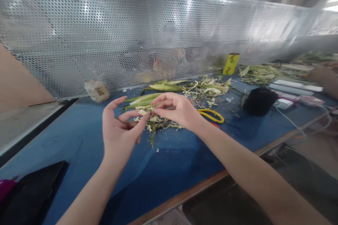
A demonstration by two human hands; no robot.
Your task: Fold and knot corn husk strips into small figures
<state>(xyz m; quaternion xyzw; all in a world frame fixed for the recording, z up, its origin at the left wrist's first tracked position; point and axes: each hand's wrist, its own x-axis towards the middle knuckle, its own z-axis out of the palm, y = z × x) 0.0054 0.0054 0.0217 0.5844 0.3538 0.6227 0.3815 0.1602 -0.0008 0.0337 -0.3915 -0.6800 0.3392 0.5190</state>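
Observation:
My left hand [118,132] is raised over the blue table, pinching a small pale piece of corn husk [142,112] between thumb and fingers. My right hand [181,110] meets it from the other side, its thumb and fingertips closed on the same piece. Exactly where each fingertip grips is partly hidden. Under and behind the hands lie shredded husk scraps [171,125] and long green husk leaves [144,101]. To the right of my right hand rests a yellow loop [212,115] like a scissors handle, with something red beside it.
A perforated metal screen [118,35] borders the blue table [161,168] at the back. Along it stand a plastic bag [97,91], husk heaps [208,88] and a yellow tube [231,64]. Rightward are a black bundle [260,101], cables and another person's hand [323,77]. A black flat object [39,190] lies front left.

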